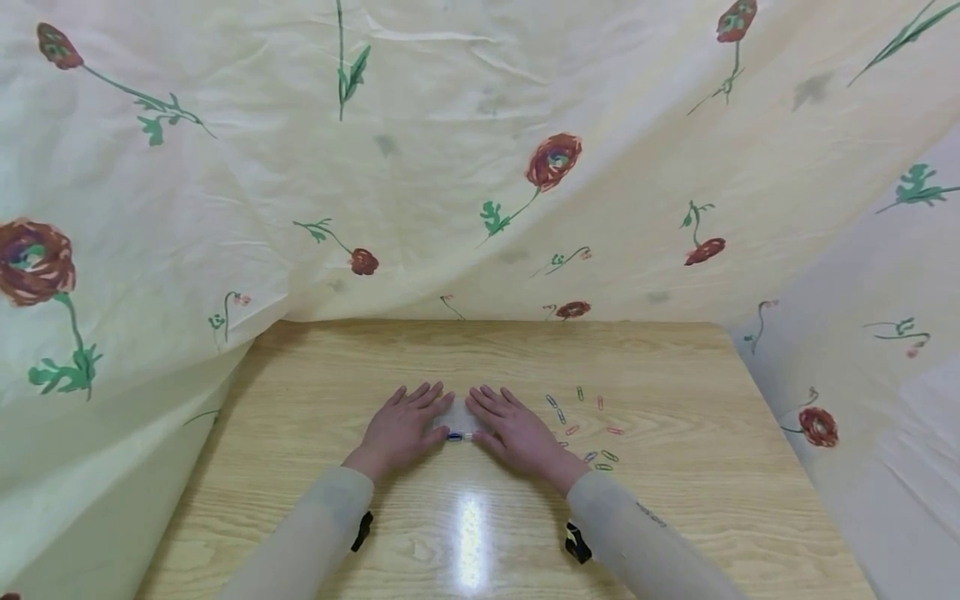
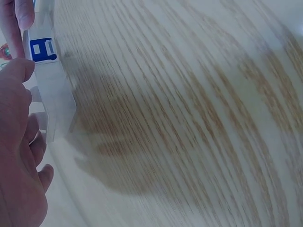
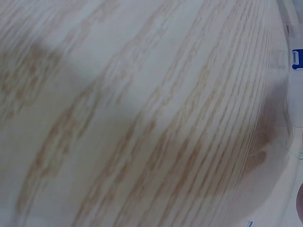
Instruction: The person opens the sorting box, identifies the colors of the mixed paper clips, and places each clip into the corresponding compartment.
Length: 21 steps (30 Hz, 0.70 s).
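Observation:
A small clear plastic box (image 1: 457,414) with a blue latch (image 1: 455,436) on its near side sits on the table between both hands. My left hand (image 1: 405,427) is at the box's left, fingers extended forward and thumb pointing to the latch. On the opposite side is my right hand (image 1: 519,431), its fingers also stretched out and its thumb close to the box's near edge. In the left wrist view, the fingertips lie along the wall of the box (image 2: 57,92). The right wrist view catches only the box's edge (image 3: 296,97) and a bit of the hand.
Several coloured paper clips (image 1: 615,431) lie scattered to the right of my right hand, some close by its wrist. The wooden table (image 1: 337,350) ends at a flowered cloth (image 1: 420,167) that hangs behind it and along both sides.

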{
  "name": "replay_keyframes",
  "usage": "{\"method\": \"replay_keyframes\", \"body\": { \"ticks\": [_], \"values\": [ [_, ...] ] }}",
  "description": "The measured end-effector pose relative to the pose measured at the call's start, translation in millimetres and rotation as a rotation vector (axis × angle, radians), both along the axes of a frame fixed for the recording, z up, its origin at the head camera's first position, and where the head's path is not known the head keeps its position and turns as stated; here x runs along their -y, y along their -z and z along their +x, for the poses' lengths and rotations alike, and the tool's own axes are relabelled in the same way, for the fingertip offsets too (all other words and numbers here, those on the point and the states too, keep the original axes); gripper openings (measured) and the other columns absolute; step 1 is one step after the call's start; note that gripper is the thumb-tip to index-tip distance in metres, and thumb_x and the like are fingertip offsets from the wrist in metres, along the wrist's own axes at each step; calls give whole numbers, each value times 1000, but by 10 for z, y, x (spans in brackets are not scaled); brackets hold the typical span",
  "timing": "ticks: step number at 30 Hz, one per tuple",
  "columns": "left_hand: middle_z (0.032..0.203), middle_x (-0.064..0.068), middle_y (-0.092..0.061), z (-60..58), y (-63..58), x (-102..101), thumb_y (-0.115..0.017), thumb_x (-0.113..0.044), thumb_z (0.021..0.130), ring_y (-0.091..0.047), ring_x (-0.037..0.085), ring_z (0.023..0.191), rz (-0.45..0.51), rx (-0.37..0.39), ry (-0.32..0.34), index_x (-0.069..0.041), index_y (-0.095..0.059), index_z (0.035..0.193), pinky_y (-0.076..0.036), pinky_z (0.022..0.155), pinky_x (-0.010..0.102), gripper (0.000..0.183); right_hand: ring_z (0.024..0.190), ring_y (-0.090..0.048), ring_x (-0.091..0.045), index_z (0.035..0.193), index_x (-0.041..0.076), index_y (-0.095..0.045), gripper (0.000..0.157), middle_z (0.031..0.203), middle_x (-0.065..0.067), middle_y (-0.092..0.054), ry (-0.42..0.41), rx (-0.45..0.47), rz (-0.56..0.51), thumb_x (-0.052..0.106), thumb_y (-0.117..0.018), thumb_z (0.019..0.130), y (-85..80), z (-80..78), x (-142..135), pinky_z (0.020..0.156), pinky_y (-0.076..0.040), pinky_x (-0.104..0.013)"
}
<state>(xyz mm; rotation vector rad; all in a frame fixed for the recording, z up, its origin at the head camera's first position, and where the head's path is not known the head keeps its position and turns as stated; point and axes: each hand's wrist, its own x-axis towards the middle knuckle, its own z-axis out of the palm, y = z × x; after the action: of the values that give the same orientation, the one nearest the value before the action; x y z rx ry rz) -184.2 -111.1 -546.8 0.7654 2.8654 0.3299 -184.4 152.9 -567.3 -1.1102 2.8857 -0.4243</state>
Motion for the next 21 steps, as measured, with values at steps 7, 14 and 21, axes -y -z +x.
{"method": "replay_keyframes", "body": {
  "ticks": [7,14,21],
  "values": [
    [172,3,-37,-5,-47,-14,-57,-52,108,-35,26,159,14,20,-20,-24,-47,164,-22,132,56,63,162,-26,-24,166,11,-39,64,173,-5,-31,-3,-14,5,44,-52,113,38,-9,-6,134,-16,-47],
    [172,5,-37,3,-47,-23,-60,-50,107,-34,28,159,32,53,-16,-23,-47,164,-22,132,56,64,162,-26,-25,165,10,-40,63,173,-6,-33,10,10,-18,43,-53,113,64,19,-8,133,-17,-49],
    [173,3,-33,52,28,-7,-56,-53,108,-28,27,162,53,44,-45,-25,-45,165,-17,133,56,64,161,-29,-27,165,11,-41,63,173,-6,-34,21,-13,-23,43,-54,112,105,40,16,134,-16,-50]
  ]
}}
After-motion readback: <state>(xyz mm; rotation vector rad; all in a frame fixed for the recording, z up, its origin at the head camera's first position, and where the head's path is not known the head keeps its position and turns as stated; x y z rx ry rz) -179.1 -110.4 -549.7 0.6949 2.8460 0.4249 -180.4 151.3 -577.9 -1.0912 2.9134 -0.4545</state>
